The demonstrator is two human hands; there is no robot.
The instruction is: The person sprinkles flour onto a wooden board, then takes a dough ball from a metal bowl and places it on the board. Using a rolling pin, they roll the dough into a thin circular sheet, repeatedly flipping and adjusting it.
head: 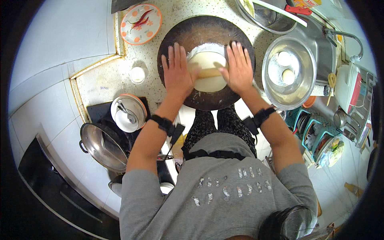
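A flat round of pale dough (207,58) lies on a dark round wooden board (207,27). Across the dough runs a light wooden rolling pin (209,73), slightly blurred. My left hand (177,70) is at the pin's left end and my right hand (240,69) at its right end, both with fingers stretched forward and palms down. The pin's ends are hidden by the hands. White flour shows at the dough's far edge. Right of the board, a large steel basin (270,90) holds two pale dough balls (284,58).
A plate with red chillies (127,36) stands at the back left, a small white cup (138,75) below it. Nearer left are stacked bowls (129,120) and a steel wok (103,147). Back right are a steel pot (270,18), a red-handled knife (298,10) and the sink (324,54).
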